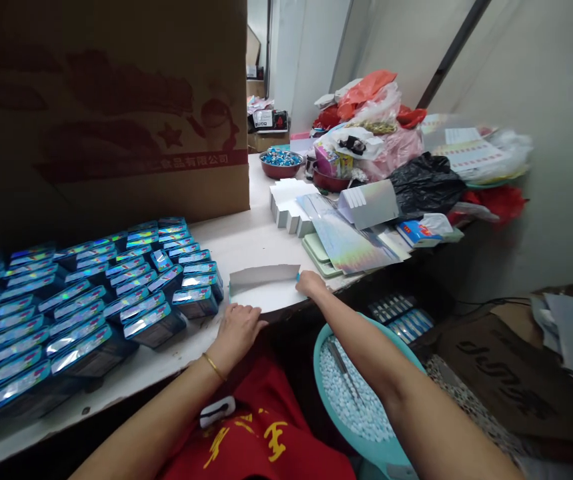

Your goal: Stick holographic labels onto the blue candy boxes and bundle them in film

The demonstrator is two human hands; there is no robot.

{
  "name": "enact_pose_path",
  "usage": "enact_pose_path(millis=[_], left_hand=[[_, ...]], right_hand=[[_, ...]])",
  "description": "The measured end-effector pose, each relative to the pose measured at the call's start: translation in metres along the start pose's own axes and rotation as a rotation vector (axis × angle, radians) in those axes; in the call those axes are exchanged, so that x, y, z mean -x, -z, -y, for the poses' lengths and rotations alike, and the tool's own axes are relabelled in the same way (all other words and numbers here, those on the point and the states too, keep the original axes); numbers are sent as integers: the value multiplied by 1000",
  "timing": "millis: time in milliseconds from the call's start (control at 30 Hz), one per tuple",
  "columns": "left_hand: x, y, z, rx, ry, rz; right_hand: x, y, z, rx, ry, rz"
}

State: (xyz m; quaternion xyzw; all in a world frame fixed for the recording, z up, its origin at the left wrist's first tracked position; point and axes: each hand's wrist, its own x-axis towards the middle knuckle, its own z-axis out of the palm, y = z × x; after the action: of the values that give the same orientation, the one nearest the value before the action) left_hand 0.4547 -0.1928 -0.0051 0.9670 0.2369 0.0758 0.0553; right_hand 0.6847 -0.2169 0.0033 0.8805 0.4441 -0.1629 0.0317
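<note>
A piece of thin card, white inside with a raised back flap, lies at the front edge of the white table. My left hand is at its near left corner, fingers bent over the edge and closed on it. At the right end, my right hand grips the card between closed fingers; the fingertips are partly hidden. To the left of the card stand rows of shiny blue boxes, packed close together on the table.
A large brown carton stands behind the blue boxes. Flat silvery card sheets, white folded cartons, plastic bags and a red bowl of blue-wrapped pieces occupy the table's far side. Below, a turquoise basin holds small pale pieces and tongs.
</note>
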Motion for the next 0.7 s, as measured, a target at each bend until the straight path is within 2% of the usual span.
enact_pose_path(millis=[67, 133, 167, 233, 300, 367, 433, 467, 567, 700], left_hand=[[-8, -12, 5, -8, 27, 47], [-22, -20, 17, 18, 42, 63], [-30, -22, 24, 54, 55, 90], [-44, -24, 37, 160, 90, 187], [-53, -23, 44, 234, 116, 209], [-52, -24, 42, 197, 98, 90], [-43, -29, 33, 93, 54, -44], [-37, -32, 27, 51, 33, -71], [-25, -43, 17, -34, 16, -36], [-26, -53, 17, -125, 45, 49]], right_hand=[[13, -2, -11, -11, -18, -10], [31, -4, -16, -21, 26, -111], [40, -8, -16, -28, 99, -210], [57, -20, -14, -32, 350, -436], [67, -39, -8, 3, 593, -542], [65, -58, -2, 54, 679, -548], [57, -71, 2, 82, 651, -530], [53, -75, 3, 89, 630, -508], [42, -75, 2, 123, 607, -412], [37, -70, 0, 164, 640, -347]])
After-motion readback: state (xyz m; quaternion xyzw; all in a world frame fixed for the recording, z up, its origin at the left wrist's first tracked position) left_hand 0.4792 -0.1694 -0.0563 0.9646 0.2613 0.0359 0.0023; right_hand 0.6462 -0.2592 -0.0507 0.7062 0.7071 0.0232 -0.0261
